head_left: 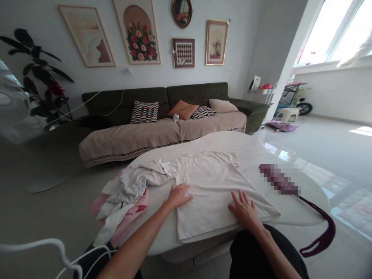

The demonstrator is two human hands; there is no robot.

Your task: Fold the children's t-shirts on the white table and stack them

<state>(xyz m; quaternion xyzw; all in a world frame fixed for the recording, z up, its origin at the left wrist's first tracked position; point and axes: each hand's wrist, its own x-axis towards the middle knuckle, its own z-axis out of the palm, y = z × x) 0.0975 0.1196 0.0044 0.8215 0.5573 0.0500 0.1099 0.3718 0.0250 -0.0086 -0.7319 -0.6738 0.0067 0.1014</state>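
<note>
A white short-sleeved T-shirt lies spread on the white table, its collar toward the sofa and its hem near me. My left hand rests on the shirt's left side, fingers stretched out and holding nothing. Flat near the lower right part of the shirt is my right hand, its fingers spread. Left of the shirt sits a crumpled heap of white and pink clothes, partly over the table's edge and touching the shirt's left sleeve.
A dark red strap hangs off the table's right side, joined to a blurred-out item. Behind the table stands a green sofa with several cushions. A white cable crosses the lower left. A fan stands at far left.
</note>
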